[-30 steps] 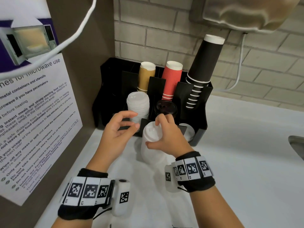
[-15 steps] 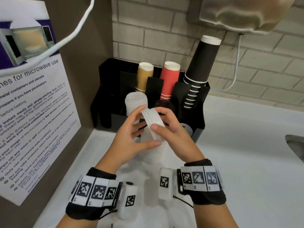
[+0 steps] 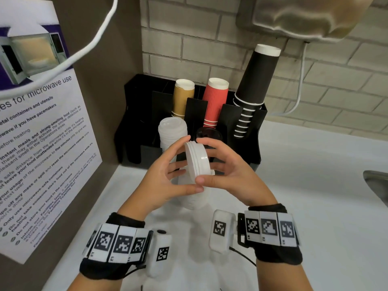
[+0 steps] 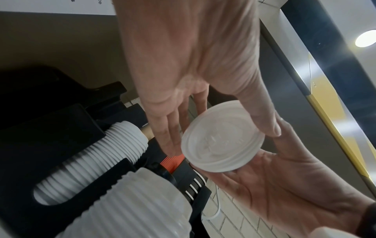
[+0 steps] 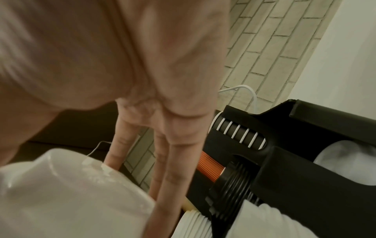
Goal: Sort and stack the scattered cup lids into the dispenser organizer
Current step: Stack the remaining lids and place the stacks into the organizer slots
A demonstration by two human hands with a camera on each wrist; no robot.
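Both hands meet in front of the organizer, cupping a small bunch of white lids (image 3: 197,159) between them. The right hand (image 3: 227,171) pinches the bunch, thumb under its near edge and fingers curled over its far edge; the left hand (image 3: 165,175) closes on it from the other side, thumb low and fingertips at the top rim. The bunch stands on edge, its flat faces turned left and right, so its stacking axis runs across rather than up. Just below the hands, a taller loose column of white lids (image 3: 196,199) stands on the white counter (image 3: 304,185). Straight beyond, slightly left, is the black dispenser organizer (image 3: 255,148), with a stack of white lids (image 3: 172,133) rising from its left front slot and a black lid stack (image 3: 209,134) in the slot to the right. Behind stand tan, red and black cups. I'd judge the bunch must be tipped flat before it can go on the white stack, which lies nearer the left hand.
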